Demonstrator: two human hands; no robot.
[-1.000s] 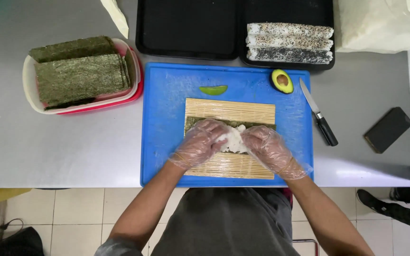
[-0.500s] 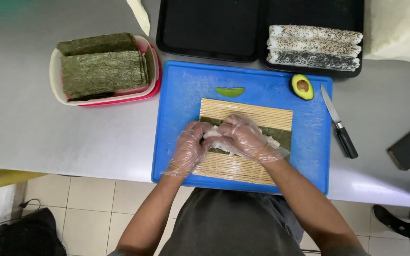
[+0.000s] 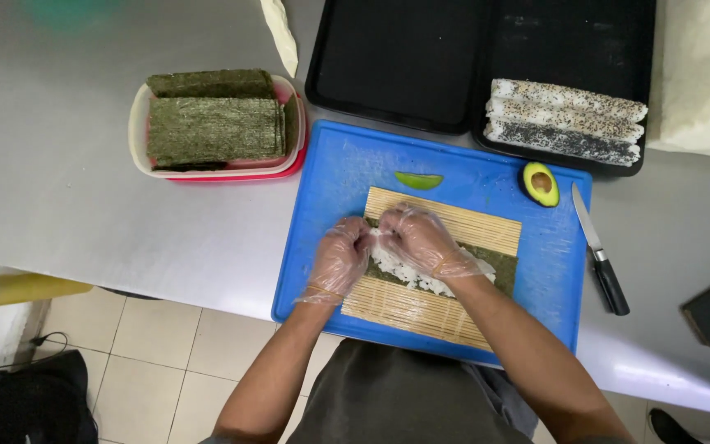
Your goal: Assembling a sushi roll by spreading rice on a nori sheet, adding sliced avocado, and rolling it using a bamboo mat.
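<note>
Together, on the bamboo mat (image 3: 421, 304) atop the blue cutting board (image 3: 330, 189), the gloved left hand (image 3: 340, 259) and right hand (image 3: 422, 240) press curled fingers into the white rice (image 3: 408, 275) over the seaweed sheet (image 3: 499, 265) — avocado slice (image 3: 418, 180) just beyond the mat — knife (image 3: 600, 251) to its right.

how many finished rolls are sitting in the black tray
3, side by side in the right-hand black tray: top roll, middle roll, and the darker-seeded roll nearest the blue board. None look hidden.

A grey counter (image 3: 67, 205) carries a blue cutting board (image 3: 322, 214), a nori tub (image 3: 217, 127), two black trays (image 3: 388, 66) — and a knife (image 3: 600, 251).
</note>
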